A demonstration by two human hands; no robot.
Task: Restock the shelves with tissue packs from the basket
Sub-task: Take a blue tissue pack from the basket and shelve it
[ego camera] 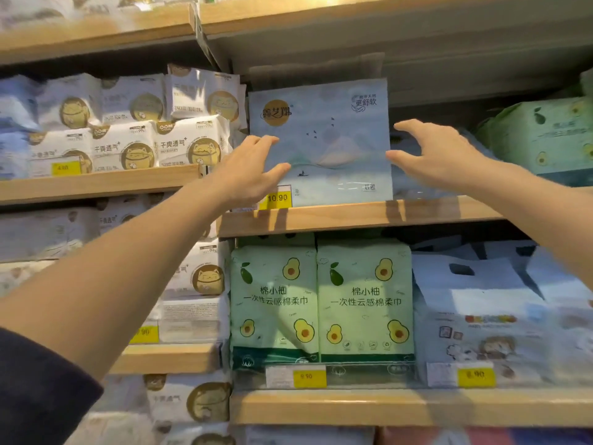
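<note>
A pale blue tissue pack (324, 130) stands upright on a wooden shelf (353, 216), between two bare hands. The left hand (247, 175) overlaps its lower left edge, fingers straight and slightly apart. The right hand (442, 155) is at its right edge, fingers spread; whether they touch it is unclear.

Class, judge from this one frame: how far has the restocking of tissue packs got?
Done: the pale blue tissue pack stands upright on the wooden shelf. In hand: the left hand and right hand flank its edges with fingers extended. Left: unclear, since the basket is out of view.
</note>
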